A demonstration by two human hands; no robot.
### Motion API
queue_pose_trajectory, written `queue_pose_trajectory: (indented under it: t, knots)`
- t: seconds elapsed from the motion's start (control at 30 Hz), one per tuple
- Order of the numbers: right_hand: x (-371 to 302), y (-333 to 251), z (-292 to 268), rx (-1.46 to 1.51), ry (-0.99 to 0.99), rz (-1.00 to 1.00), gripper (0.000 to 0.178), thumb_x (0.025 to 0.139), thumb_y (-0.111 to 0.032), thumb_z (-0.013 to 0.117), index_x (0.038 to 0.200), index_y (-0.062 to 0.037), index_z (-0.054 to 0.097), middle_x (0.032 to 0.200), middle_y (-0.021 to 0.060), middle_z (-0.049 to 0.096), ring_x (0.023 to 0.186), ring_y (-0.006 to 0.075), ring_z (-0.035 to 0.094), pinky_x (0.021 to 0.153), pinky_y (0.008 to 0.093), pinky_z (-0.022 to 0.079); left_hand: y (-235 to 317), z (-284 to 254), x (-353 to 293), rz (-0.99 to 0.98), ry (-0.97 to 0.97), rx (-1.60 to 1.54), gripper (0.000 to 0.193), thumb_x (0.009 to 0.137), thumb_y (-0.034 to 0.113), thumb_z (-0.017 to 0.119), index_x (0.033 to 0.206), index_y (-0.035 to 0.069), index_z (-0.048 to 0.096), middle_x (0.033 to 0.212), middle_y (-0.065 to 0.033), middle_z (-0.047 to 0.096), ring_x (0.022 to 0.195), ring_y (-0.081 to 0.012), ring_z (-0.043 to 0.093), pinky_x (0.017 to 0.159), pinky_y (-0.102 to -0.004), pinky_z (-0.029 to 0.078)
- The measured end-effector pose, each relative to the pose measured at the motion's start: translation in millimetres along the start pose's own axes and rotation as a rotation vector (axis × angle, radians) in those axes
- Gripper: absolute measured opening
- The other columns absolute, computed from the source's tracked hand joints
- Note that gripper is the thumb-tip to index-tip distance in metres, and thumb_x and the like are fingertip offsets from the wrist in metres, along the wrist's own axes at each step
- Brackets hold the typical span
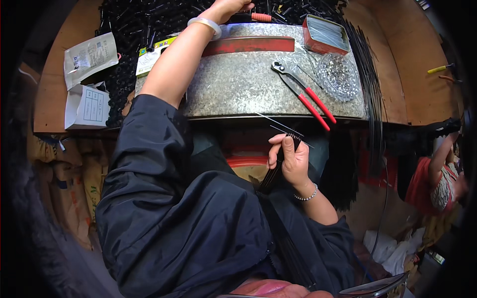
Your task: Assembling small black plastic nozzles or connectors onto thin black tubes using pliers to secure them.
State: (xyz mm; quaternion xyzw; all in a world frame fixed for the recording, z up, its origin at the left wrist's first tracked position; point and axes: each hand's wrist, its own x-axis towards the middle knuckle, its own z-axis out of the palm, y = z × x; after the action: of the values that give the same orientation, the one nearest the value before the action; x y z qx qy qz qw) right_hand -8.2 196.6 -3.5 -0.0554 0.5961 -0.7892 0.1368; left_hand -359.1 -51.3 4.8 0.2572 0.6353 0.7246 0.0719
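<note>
My left hand reaches to the far edge of the bench, partly cut off by the top of the view. Its visible fingers are curled, and whatever they hold is hidden. A red textured grip lies just beside it, at the edge of a heap of small black parts. Nearer my body, in front of the bench edge, my right hand is closed around a bundle of thin black rods. Several fine wires stick out at the bundle's top, slanting across above my thumb.
On the grey worktop lie red-handled pincers, a red metal bar, a clear dish of small metal pieces and a red box of pale strips. Long black rods hang over the right side. Another person is at far right.
</note>
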Motion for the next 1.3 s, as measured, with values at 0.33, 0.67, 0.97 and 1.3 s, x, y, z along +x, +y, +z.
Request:
queue_pose_trajectory:
  t: [0.33, 0.67, 0.97, 1.3]
  knots:
    - [-35.0, 2.5, 12.4, -0.023, -0.016, -0.046, 0.041, 0.097, -0.036, 0.037, 0.101, 0.0016, 0.053, 0.062, 0.0090, 0.059, 0.051, 0.0104, 0.053, 0.051, 0.0207, 0.044, 110.1, 147.3, -182.2, -0.233, 0.109, -0.043, 0.027, 0.091, 0.025, 0.057, 0.098, 0.000, 0.061, 0.077, -0.0023, 0.056, 0.070, -0.0081, 0.052, 0.064, -0.0206, 0.042]
    - [-50.9, 8.3, 27.7, -0.005, -0.007, -0.105, 0.035, 0.094, -0.041, 0.043, 0.091, -0.0067, 0.040, 0.058, 0.0107, 0.056, 0.044, 0.0103, 0.050, 0.044, 0.0183, 0.040, 120.4, 195.1, -273.3, -0.321, 0.082, -0.249, 0.027, 0.082, 0.025, 0.069, 0.093, 0.000, 0.065, 0.085, -0.0035, 0.063, 0.069, -0.0075, 0.058, 0.057, -0.0202, 0.045]
    - [-53.0, 5.1, 29.6, -0.031, -0.005, -0.071, 0.031, 0.095, -0.036, 0.044, 0.094, -0.0057, 0.041, 0.059, 0.0087, 0.057, 0.044, 0.0100, 0.051, 0.044, 0.0189, 0.041, 108.1, 209.0, -272.6, -0.397, 0.017, -0.481, 0.037, 0.087, 0.030, 0.061, 0.108, -0.002, 0.060, 0.087, -0.0037, 0.057, 0.072, -0.0083, 0.052, 0.057, -0.0195, 0.042]
    - [-50.9, 7.4, 33.6, -0.028, -0.030, -0.046, 0.033, 0.095, -0.038, 0.044, 0.096, -0.0048, 0.043, 0.059, 0.0094, 0.058, 0.047, 0.0107, 0.053, 0.046, 0.0196, 0.043, 93.1, 220.7, -269.3, -0.430, 0.129, -0.613, 0.022, 0.087, 0.024, 0.062, 0.092, 0.003, 0.057, 0.090, -0.0073, 0.062, 0.066, -0.0067, 0.050, 0.055, -0.0168, 0.041]
